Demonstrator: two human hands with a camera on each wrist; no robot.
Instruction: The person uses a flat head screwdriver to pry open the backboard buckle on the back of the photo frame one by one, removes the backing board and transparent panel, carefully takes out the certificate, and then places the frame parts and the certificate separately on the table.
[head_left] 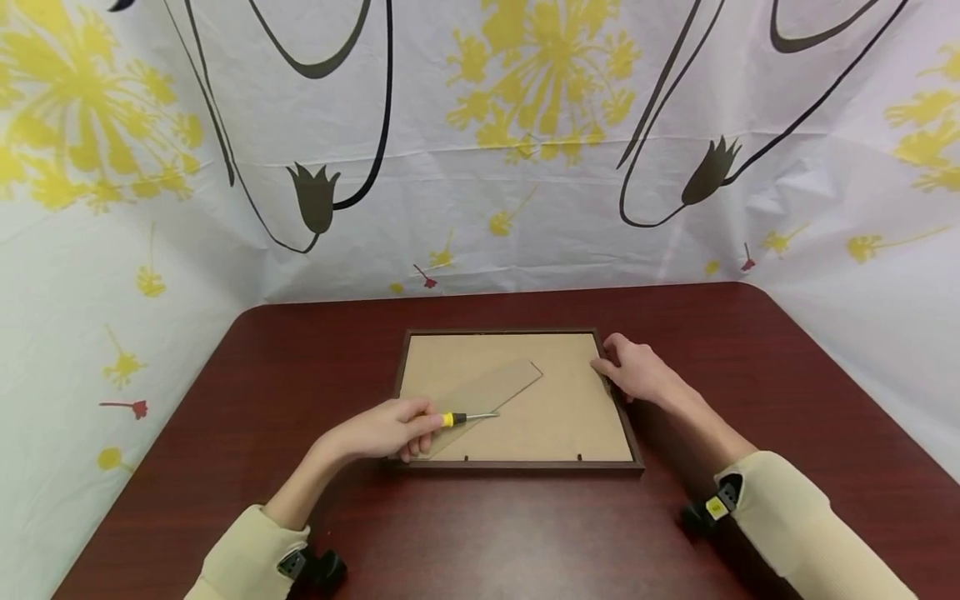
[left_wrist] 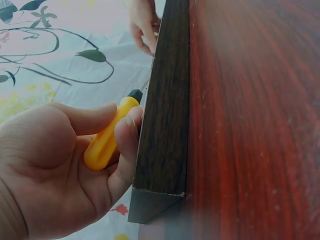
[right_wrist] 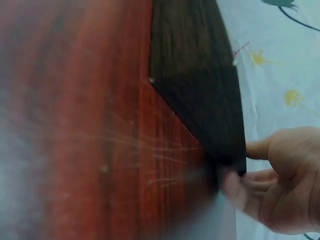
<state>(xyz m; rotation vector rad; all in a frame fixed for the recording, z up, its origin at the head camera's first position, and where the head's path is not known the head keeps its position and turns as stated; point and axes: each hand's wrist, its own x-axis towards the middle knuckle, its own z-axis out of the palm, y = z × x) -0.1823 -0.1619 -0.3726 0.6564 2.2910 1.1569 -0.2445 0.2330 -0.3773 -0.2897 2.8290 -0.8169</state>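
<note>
A dark brown picture frame (head_left: 525,467) lies back side up, with a tan backing board (head_left: 577,392) inside its border. Slanting across the board is a flat stand leg (head_left: 498,382). My left hand (head_left: 390,429) holds a screwdriver (head_left: 453,419) by its yellow handle, at the frame's lower left corner. The metal shaft points right over the board and the leg. In the left wrist view, thumb and fingers wrap the handle close beside the frame's side. My right hand (head_left: 637,371) grips the frame's right side near the upper corner, thumb on top, other fingers partly hidden around the edge.
The dark red wooden table (head_left: 480,533) extends around the frame on all sides. A white cloth (head_left: 465,225) with yellow and grey flower prints hangs behind and beside it. Small dark tabs (head_left: 579,457) stand along the frame's near inner edge.
</note>
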